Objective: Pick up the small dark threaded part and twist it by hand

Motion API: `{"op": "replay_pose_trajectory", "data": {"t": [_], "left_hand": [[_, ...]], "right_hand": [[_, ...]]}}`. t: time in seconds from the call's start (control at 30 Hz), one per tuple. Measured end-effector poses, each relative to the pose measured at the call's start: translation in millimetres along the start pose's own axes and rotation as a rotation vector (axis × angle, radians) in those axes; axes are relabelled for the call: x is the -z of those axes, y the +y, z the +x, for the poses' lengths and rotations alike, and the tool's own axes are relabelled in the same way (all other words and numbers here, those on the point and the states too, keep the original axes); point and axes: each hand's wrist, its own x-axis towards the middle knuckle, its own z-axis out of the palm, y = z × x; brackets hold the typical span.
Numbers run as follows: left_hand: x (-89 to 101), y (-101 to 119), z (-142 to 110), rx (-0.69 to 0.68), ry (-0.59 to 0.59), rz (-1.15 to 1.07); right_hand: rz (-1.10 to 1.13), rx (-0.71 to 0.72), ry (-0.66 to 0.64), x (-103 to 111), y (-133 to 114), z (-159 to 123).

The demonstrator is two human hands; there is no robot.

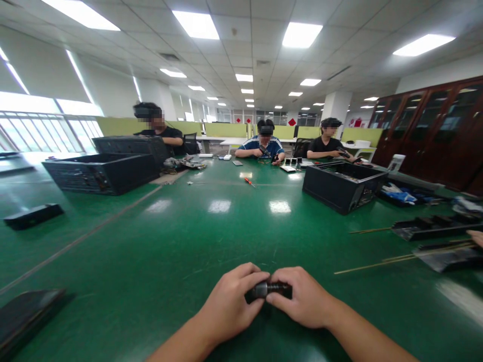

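Observation:
Both hands hold a short black cylindrical piece [260,290] with a ridged, threaded-looking middle, close above the green table [211,241]. Its kind cannot be made out. My left hand [232,299] is closed round the left end, thumb below and fingers on top. Around the right end, my right hand [307,299] is curled the same way, its fingertips almost meeting those of the left. The fingers cover much of both ends. The piece lies roughly level.
A black computer case [101,173] stands at left, another [341,186] at right. An orange screwdriver [249,182] lies mid-table. Thin sticks [377,264] and black trays [433,227] lie at right, near another person's hand [476,237]. Several people sit at the far side.

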Motion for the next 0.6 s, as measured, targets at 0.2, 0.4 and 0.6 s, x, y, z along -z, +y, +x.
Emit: {"op": "replay_pose_trajectory", "data": {"t": [0.2,0.4,0.6], "left_hand": [[1.4,-1.1,0.8,0.01,0.057,-0.029],[-0.5,-5.1,-0.3,0.052,0.047,-0.022],[-0.8,-8.4,-1.8,0.068,0.06,-0.032]], "right_hand": [[0.049,0.019,-0.009,5.6,-2.7,0.4],[0.014,0.032,0.004,6.3,-0.6,-0.5],[0.01,0.04,0.01,7.1,0.4,-1.1]]}}
